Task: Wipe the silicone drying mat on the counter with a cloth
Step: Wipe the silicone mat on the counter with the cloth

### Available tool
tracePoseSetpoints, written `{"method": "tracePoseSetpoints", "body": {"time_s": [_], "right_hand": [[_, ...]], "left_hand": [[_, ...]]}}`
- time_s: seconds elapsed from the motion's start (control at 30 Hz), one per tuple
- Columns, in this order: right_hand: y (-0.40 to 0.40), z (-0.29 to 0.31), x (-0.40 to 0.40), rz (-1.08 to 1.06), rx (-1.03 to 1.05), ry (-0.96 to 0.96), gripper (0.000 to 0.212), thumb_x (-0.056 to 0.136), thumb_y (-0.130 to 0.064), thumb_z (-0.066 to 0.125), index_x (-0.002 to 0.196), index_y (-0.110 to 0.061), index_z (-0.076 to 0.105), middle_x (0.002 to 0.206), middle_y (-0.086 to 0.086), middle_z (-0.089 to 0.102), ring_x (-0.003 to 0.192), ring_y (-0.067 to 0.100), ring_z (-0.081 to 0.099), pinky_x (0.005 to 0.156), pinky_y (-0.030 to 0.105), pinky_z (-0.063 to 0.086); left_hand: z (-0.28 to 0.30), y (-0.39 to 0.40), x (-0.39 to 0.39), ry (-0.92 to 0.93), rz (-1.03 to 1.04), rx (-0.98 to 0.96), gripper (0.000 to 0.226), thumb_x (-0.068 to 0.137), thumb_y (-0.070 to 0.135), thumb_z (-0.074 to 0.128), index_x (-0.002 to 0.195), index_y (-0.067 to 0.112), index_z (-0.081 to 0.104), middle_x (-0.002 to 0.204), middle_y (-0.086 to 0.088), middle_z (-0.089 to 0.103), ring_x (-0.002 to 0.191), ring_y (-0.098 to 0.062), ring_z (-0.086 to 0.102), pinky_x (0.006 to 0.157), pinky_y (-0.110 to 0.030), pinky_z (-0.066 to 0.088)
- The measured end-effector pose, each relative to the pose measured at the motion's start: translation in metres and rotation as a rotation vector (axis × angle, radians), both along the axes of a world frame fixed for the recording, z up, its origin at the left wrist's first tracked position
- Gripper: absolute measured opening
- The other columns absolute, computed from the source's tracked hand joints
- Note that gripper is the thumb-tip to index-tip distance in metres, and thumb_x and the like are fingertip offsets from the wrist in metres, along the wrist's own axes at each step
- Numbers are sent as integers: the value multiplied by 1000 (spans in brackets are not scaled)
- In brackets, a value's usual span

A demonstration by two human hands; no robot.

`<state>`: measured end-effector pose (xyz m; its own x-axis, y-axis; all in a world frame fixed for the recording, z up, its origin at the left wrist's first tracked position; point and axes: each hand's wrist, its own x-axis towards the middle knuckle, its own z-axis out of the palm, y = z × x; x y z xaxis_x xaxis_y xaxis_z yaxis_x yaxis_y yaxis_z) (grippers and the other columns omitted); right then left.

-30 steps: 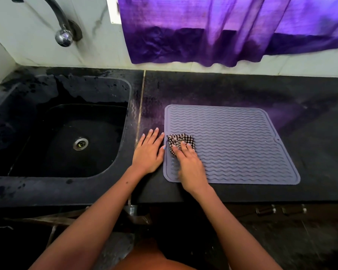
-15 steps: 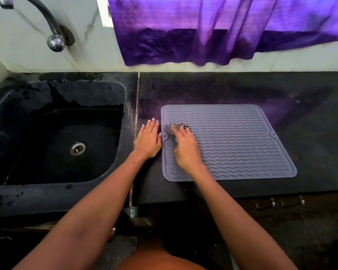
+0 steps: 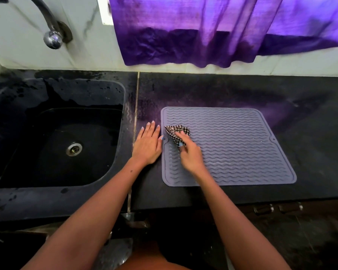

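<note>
Right hand (image 3: 190,154) pinching crumpled checked cloth (image 3: 176,133) on wavy-ridged grey silicone mat (image 3: 242,145), left hand (image 3: 147,145) spread flat on black counter (image 3: 222,90)

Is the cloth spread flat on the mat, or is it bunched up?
Bunched up. The cloth is a small crumpled wad under the right hand, covering only a small patch of the mat.

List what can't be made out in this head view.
- Tap spout: cut off by the top edge.
- Cloth near part: hidden under the right hand.
- Mat patch beneath cloth and hand: hidden, so its cleanliness there is unknown.
- Fittings below the counter edge: too dark and blurred to identify.
- Left hand palm contact: hidden by the hand itself.
</note>
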<state>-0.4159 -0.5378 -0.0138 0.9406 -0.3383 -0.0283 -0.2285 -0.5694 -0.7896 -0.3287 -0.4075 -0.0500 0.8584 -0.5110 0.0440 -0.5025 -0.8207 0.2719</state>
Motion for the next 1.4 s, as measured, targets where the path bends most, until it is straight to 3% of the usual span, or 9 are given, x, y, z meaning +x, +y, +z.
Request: {"method": "tracePoseSetpoints", "body": {"time_s": [0.13,0.27,0.37,0.6,0.77,0.97,1.07,1.2,1.4], "right_hand": [[1,18,22,-380,627,-124,43,96,-1,39,134,-16,50,141,4,49,125,14,46,103,22,39],[9,21,30,-202,-43,-138,56,92,5,41,144,-16,35,154,4,27,143,18,23,119,28,15],[13,-2,33,90,-509,67,65,92,-1,41,149,-16,16,159,10,5,147,23,1,121,35,0],[1,-12,33,218,-545,132,67,92,-9,44,150,-18,12,159,8,1,147,23,0,119,34,0],[-3,-9,34,83,-273,9,58,92,0,43,145,-22,33,155,-1,25,144,14,21,119,30,15],[-16,12,57,-328,629,-120,42,96,-2,40,136,-13,48,140,4,50,129,17,46,110,29,35],[-21,18,62,-308,273,-162,47,96,-2,41,140,-17,42,146,1,42,135,16,38,115,29,26],[-17,4,60,32,-451,21,69,90,3,45,149,-20,18,159,5,9,147,21,3,120,34,1],[-19,-10,59,158,-563,183,79,88,-5,49,151,-24,5,159,6,-7,147,23,-7,121,37,-1]], "left_hand": [[2,1,0,12,-9,16,69,88,45,7,148,11,15,157,-10,7,146,-21,3,118,-36,1],[1,2,2,11,-16,29,67,88,47,2,149,19,9,158,-8,5,146,-20,1,118,-37,1],[-2,2,3,-8,-36,41,78,80,51,-10,149,19,8,158,-5,4,146,-17,0,118,-38,0],[-4,0,3,-35,-22,-20,79,80,50,-3,147,17,22,156,-4,18,145,-17,12,117,-38,3],[5,-12,11,-83,20,-44,77,80,43,1,142,11,35,148,-10,36,139,-23,29,116,-37,10],[-3,-13,16,-44,12,5,80,78,45,-8,148,14,15,157,-6,10,145,-18,6,117,-36,-3],[-1,-14,17,-25,40,8,70,85,40,-1,148,12,12,158,-6,5,146,-17,1,117,-35,-4],[-2,-15,17,-16,69,28,72,85,42,-3,148,12,10,158,-8,2,146,-18,-1,117,-35,-4],[-3,-13,18,-26,58,33,83,76,46,-13,148,12,9,158,-8,3,146,-19,-1,117,-35,-4]]}}
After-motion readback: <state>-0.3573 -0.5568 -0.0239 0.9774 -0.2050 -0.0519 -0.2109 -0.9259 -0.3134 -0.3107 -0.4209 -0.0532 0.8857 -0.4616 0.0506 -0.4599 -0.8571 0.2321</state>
